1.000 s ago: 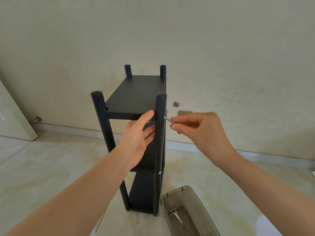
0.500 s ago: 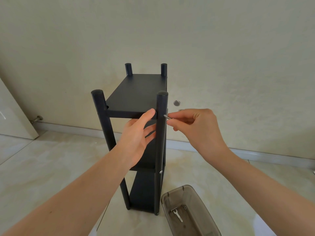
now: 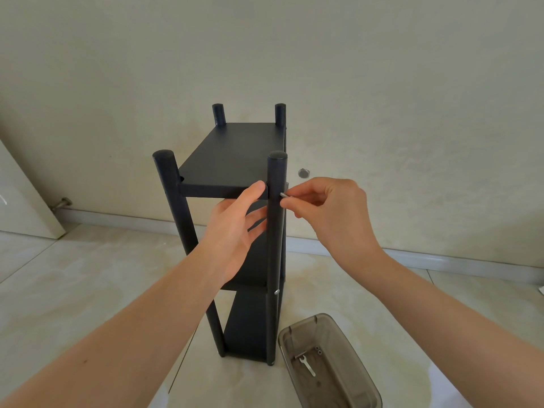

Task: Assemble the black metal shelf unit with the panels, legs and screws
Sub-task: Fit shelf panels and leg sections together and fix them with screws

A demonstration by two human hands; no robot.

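1. Left hand: fingertips go behind the near right leg, so contact with the top panel underside is hidden.
2. Screw: only a short silver stub shows between the right hand fingers; tip at the leg is too small to tell if seated.
3. Tray: lower end cut off by the frame edge; small bits inside beside the wrench unreadable.
4. Both forearms run out of frame.

Matt black metal shelf unit, shiny metal screw, smoky translucent plastic tray, glossy marble-look floor
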